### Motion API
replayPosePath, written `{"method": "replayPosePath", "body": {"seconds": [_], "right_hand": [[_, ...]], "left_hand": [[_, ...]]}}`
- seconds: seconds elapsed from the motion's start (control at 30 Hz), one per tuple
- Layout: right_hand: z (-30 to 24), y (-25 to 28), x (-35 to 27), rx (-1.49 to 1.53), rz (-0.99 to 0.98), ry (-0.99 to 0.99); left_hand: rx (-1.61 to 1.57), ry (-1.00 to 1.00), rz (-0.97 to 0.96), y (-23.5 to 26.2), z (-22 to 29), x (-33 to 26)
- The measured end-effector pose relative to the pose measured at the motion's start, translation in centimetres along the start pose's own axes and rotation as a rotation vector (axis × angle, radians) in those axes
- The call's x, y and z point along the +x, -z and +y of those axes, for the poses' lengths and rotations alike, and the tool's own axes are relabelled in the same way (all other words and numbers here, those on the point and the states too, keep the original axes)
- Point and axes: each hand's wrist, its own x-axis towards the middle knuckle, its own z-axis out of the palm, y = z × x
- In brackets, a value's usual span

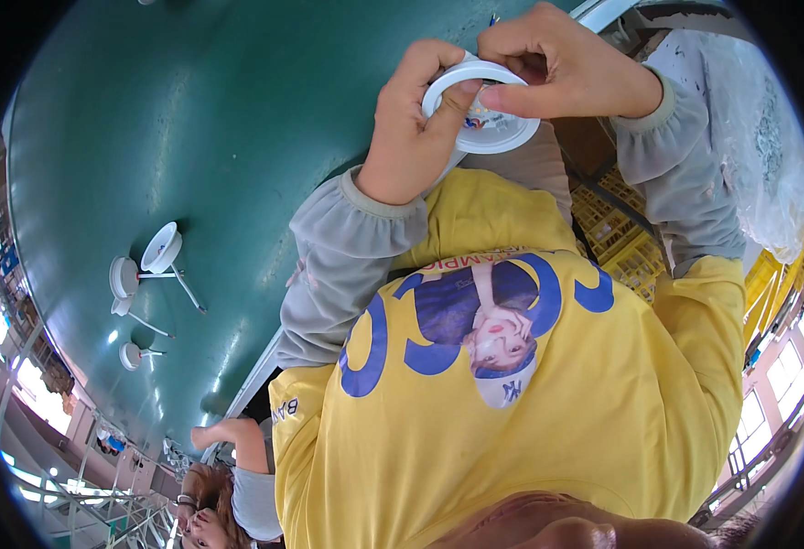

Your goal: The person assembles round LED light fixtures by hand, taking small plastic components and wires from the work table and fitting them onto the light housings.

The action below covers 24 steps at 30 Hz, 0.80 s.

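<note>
Beside the green table (pixel 264 137), left hand (pixel 409 126) grips a white lamp housing (pixel 501 143), seemingly steadying it; right hand (pixel 566 73), thumb inside, grip unclear.

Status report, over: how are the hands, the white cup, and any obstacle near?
Left hand holding white cup, right hand at its rim. Cup's opening toward camera. Other white cups apart, on green table. No obstacle seen at the hands.
</note>
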Motion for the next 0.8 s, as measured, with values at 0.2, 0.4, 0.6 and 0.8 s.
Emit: {"method": "replayPosePath", "body": {"seconds": [0.2, 0.4, 0.6, 0.8], "right_hand": [[0.2, 0.0, -0.2, -0.035, -0.056, 0.046], [0.2, -0.4, -0.3, 0.065, -0.055, 0.032], [-0.3, -0.4, 0.6, 0.084, -0.043, -0.038], [0.5, -1.3, 1.2, 0.131, 0.120, 0.081]], "left_hand": [[-0.014, -0.023, 0.022, -0.3, 0.5, -0.3], [0.036, -0.035, -0.013, 0.1, 0.5, -0.6], [0.112, -0.008, 0.007, 0.6, 0.4, -0.5], [-0.134, 0.059, 0.122, -0.2, 0.2, -0.6]]}}
